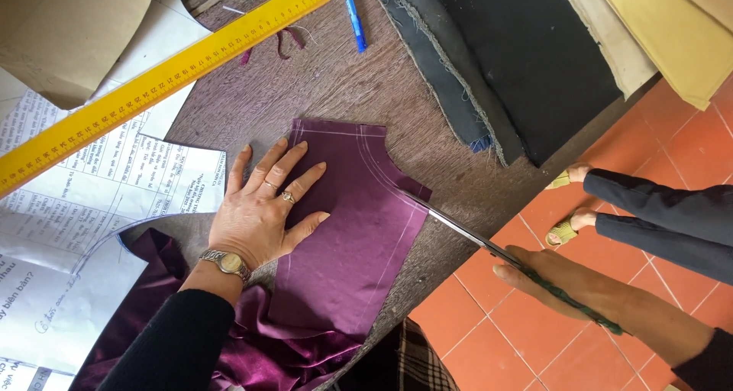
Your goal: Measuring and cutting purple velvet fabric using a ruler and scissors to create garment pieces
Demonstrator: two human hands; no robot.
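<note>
While the purple fabric piece lies flat near the desk's front edge, left hand presses it, fingers spread open and flat, gripping nothing. Right hand, out past the desk edge over the orange floor, is closed round the scissors, blades at the chalked curve on the cloth's right edge. Risk, judged: slippery cloth could shift under light pressure, so the cut drifts off the line. Yellow ruler, printed papers at left, dark fabric toward the far edge
</note>
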